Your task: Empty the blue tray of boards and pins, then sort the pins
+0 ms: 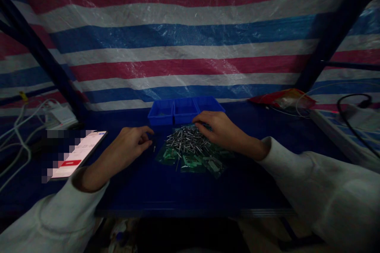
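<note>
A heap of small silver metal pins (188, 140), which look like blind rivets, lies in the middle of the blue table. Under its front edge are several small clear greenish bags (192, 163) with slim pieces inside. My right hand (221, 128) is over the back right of the heap, its thumb and index finger brought together; anything between them is too small to make out. To the left of the heap, my left hand (133, 142) hovers with fingers loosely bent and apart, nothing visible in them. One loose pin (154, 148) lies close to its fingertips.
Three joined blue trays (185, 118) stand behind the heap. A lit phone (80, 156) lies at left, near white cables (22, 142) and a white box (61, 116). At back right are a red plastic bag (279, 98) and a black cable (353, 126). Striped sheeting (190, 31) hangs behind.
</note>
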`<act>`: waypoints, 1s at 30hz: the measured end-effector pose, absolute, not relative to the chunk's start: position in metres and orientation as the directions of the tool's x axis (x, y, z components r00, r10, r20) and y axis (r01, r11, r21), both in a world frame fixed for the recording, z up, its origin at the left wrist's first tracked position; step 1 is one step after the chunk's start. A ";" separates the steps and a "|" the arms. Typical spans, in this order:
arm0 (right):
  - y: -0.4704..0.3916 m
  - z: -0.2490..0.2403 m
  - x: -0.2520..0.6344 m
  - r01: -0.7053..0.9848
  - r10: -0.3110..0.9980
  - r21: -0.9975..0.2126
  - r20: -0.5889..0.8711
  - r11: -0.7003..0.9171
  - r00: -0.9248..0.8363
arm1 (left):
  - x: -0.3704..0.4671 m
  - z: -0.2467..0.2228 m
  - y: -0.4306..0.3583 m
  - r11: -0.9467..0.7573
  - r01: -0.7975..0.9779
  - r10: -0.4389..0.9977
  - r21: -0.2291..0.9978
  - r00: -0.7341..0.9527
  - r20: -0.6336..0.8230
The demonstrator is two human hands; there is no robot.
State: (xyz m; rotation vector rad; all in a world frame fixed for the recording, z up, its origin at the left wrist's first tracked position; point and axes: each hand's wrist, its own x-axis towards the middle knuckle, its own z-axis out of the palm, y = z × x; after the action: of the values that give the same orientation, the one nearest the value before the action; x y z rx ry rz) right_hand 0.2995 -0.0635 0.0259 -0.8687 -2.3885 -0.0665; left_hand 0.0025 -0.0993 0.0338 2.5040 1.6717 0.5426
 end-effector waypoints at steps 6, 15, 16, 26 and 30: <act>-0.063 0.025 0.300 0.619 0.571 -0.108 0.533 0.778 -0.625 | 0.013 0.019 -0.093 -0.393 0.878 0.916 0.273 0.346 0.203; -0.067 0.030 0.301 0.649 0.562 -0.104 0.614 0.754 -0.554 | 0.006 0.021 -0.080 -0.449 0.871 0.894 0.202 0.433 0.118; -0.067 0.030 0.301 0.652 0.561 -0.105 0.623 0.751 -0.545 | 0.006 0.021 -0.080 -0.448 0.874 0.894 0.187 0.434 0.114; -0.069 0.032 0.301 0.649 0.579 -0.172 0.653 0.741 -0.488 | 0.018 0.050 -0.068 -0.458 0.828 0.889 0.324 0.430 0.158; -0.071 0.038 0.302 0.708 0.653 -0.227 0.634 0.669 -0.414 | 0.043 0.067 -0.060 -0.561 0.699 0.824 0.444 0.521 0.222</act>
State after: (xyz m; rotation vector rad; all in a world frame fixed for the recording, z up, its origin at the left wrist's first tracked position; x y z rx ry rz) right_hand 0.3024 -0.0708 0.0379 -1.0449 -2.1665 -0.0985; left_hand 0.0430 -0.0602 0.0668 2.4655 1.2723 0.5948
